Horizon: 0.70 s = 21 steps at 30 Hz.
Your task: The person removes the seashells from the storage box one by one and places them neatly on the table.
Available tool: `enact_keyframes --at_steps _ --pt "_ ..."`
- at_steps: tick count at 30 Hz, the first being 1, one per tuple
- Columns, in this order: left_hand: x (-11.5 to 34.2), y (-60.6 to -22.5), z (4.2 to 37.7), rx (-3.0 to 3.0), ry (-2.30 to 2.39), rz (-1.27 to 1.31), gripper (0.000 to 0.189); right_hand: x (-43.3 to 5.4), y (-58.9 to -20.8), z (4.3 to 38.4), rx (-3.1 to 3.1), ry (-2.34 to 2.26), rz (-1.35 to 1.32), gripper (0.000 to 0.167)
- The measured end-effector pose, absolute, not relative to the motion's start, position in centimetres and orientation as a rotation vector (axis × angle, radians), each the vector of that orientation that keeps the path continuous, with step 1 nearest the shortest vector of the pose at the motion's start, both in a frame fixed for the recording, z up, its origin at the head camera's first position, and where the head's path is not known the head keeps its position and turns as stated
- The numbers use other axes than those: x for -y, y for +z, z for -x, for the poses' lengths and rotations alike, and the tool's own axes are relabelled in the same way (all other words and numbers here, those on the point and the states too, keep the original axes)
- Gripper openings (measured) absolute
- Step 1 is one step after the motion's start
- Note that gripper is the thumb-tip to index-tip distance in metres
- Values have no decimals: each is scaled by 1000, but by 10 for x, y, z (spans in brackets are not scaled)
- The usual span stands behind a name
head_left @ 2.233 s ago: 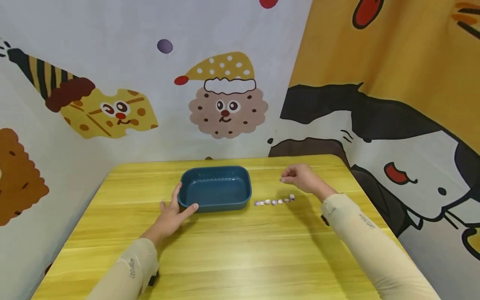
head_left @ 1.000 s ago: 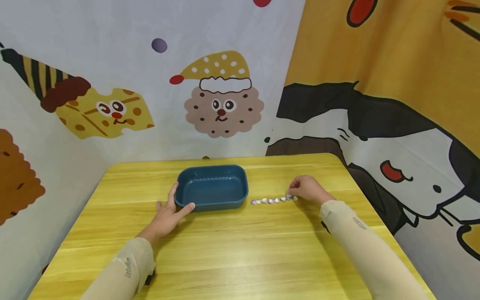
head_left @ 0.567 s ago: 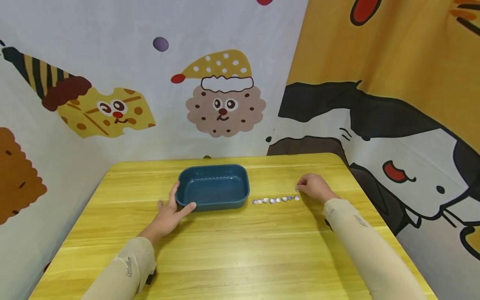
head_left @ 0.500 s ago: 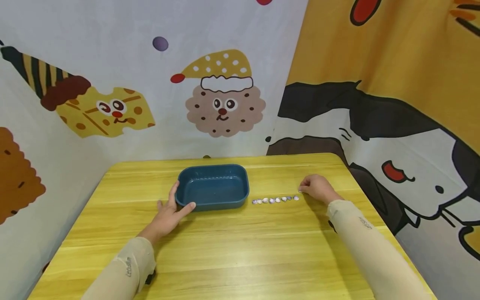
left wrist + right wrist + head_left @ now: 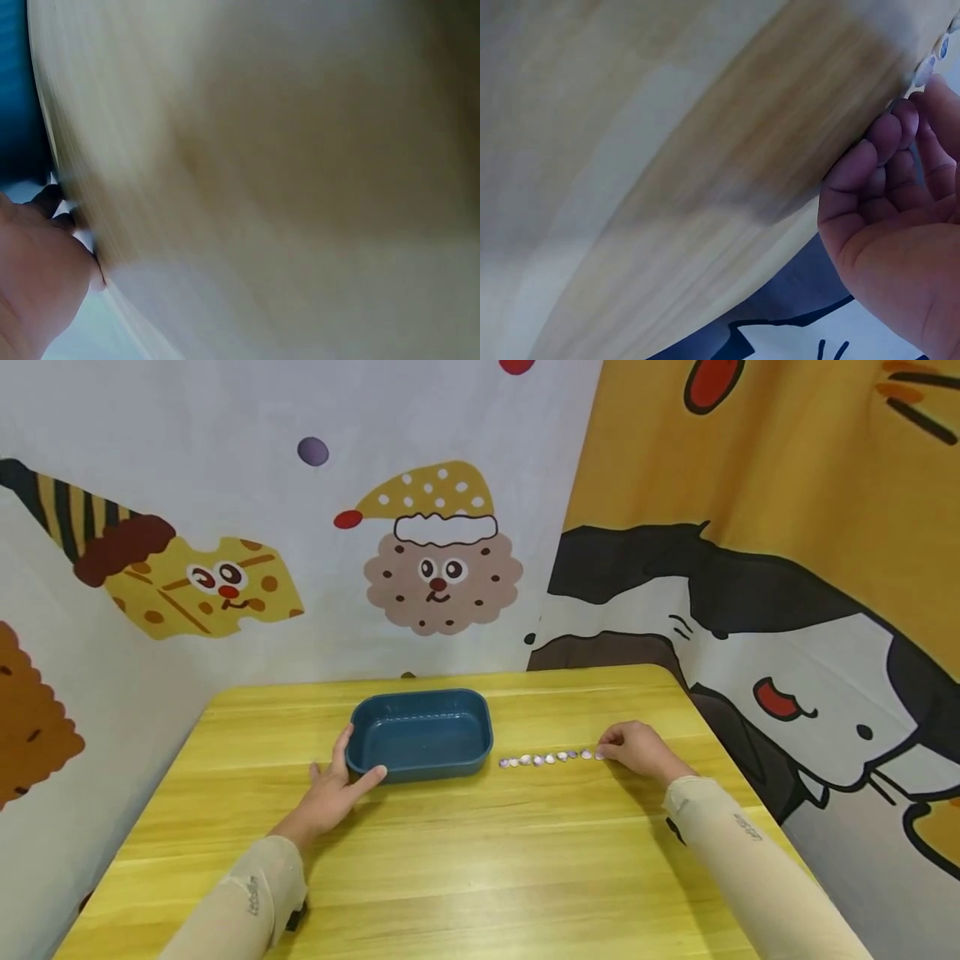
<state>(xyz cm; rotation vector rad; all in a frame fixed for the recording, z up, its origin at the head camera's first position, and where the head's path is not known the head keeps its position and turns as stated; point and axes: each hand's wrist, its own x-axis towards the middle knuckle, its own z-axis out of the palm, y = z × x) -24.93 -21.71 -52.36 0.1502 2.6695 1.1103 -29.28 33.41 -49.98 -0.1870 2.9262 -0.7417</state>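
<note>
A row of several small white-and-purple seashells (image 5: 537, 760) runs along the table to the right of a dark blue rectangular dish (image 5: 420, 772). My right hand (image 5: 637, 749) is at the row's right end, pinching a seashell (image 5: 600, 756) between thumb and fingertips, down at the table. In the right wrist view, the curled fingers of the right hand (image 5: 900, 202) mostly hide that shell. My left hand (image 5: 330, 793) rests at the dish's near left corner, fingers spread and fairly straight, thumb on the front rim. Nothing lies inside the dish.
The yellow wood-grain table (image 5: 465, 877) carries the dish and shells. Behind it and at both sides hang cloths printed with cartoons (image 5: 442, 577). The table's back edge lies close behind the dish.
My right hand has moved right along the row and lowered to its right end with a seashell. The row has grown longer to the right. My left hand stays on the dish.
</note>
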Motion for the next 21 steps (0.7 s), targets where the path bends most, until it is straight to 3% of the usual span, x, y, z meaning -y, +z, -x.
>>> enact_keyframes --at_steps 21 --pt "242 -511 252 -2660 1081 -220 109 -366 -497 275 -2927 -843 60 33"
